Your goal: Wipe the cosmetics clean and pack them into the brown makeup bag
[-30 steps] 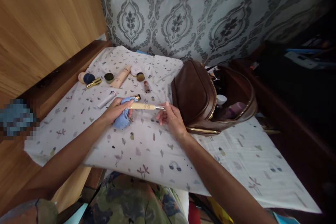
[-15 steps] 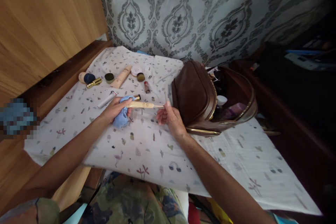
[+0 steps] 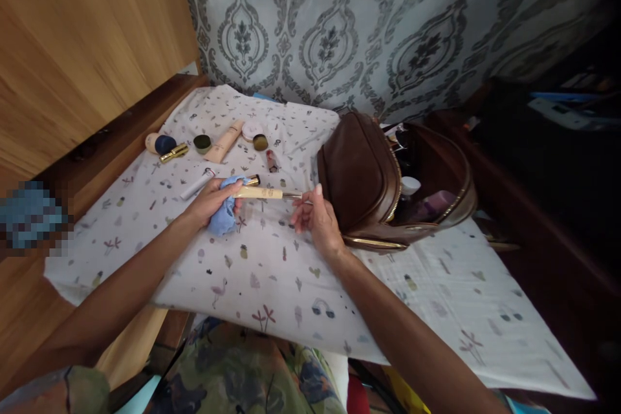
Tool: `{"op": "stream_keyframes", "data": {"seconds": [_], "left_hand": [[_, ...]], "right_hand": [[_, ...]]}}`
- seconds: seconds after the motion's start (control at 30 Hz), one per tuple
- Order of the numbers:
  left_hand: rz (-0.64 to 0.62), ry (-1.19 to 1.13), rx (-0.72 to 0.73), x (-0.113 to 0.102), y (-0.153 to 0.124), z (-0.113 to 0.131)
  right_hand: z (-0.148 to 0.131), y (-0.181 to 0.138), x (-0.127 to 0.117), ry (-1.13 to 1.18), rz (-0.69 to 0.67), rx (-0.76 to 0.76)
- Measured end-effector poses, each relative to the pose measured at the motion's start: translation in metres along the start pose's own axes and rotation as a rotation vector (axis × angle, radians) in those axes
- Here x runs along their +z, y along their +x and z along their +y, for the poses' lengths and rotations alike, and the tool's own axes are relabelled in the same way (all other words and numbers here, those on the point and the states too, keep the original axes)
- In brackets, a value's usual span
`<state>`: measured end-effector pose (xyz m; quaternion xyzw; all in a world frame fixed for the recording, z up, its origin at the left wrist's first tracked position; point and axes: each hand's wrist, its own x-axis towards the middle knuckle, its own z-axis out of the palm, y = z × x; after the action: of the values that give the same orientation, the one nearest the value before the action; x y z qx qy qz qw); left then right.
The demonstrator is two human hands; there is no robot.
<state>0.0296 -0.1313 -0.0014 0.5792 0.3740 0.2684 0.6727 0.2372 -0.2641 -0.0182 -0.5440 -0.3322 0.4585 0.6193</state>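
Note:
My left hand (image 3: 209, 200) grips a crumpled blue cloth (image 3: 223, 215) wrapped round the left end of a cream makeup brush handle (image 3: 262, 193). My right hand (image 3: 315, 218) pinches the brush's metal end on the right, close to the open brown leather bag (image 3: 359, 171). The brush is held level just above the patterned white cloth (image 3: 272, 272) covering the table.
Several cosmetics lie at the back left: a beige tube (image 3: 223, 141), a gold lipstick (image 3: 173, 154), a white tube (image 3: 196, 184), small round jars (image 3: 202, 143) and a sponge (image 3: 160, 143). The bag holds more items. A wooden panel stands on the left, patterned wall behind.
The brush has slid slightly left within the blue cloth, and my right hand's fingers have shifted along its metal end. The hands stay in nearly the same place.

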Motion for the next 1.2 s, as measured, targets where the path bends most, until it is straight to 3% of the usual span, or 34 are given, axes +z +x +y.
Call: {"op": "stream_keyframes", "data": {"seconds": [0.2, 0.47, 0.6, 0.67, 0.73, 0.8, 0.87, 1.03, 1.1, 1.2], "left_hand": [[-0.018, 0.039, 0.026, -0.002, 0.001, -0.001], [0.008, 0.074, 0.029, 0.0, -0.001, 0.0], [0.059, 0.252, 0.088, -0.001, -0.003, 0.005], [0.163, 0.44, 0.188, -0.002, -0.006, 0.012], [0.379, 0.584, 0.37, -0.001, -0.011, 0.02], [0.478, 0.738, 0.519, 0.006, -0.017, 0.026], [0.415, 0.847, 0.721, 0.019, -0.023, 0.026], [0.066, 1.184, 1.168, 0.057, -0.029, 0.014], [0.057, 1.226, 1.225, 0.06, -0.028, 0.014], [0.094, 1.229, 1.172, 0.05, -0.027, 0.021]], "right_hand": [[-0.003, 0.001, 0.002, 0.026, -0.035, -0.156], [-0.003, 0.002, 0.001, 0.022, -0.093, -0.143], [-0.003, 0.0, 0.005, 0.046, -0.088, -0.16], [-0.005, -0.001, 0.008, 0.055, -0.085, -0.184], [-0.006, -0.004, 0.01, 0.051, -0.069, -0.212], [-0.008, -0.007, 0.012, 0.028, -0.061, -0.224], [-0.009, -0.011, 0.013, -0.009, -0.077, -0.228], [-0.014, -0.026, 0.018, -0.121, -0.132, -0.381], [-0.02, -0.031, 0.019, -0.125, -0.123, -0.417], [-0.035, -0.04, 0.015, -0.112, -0.143, -0.431]]}}
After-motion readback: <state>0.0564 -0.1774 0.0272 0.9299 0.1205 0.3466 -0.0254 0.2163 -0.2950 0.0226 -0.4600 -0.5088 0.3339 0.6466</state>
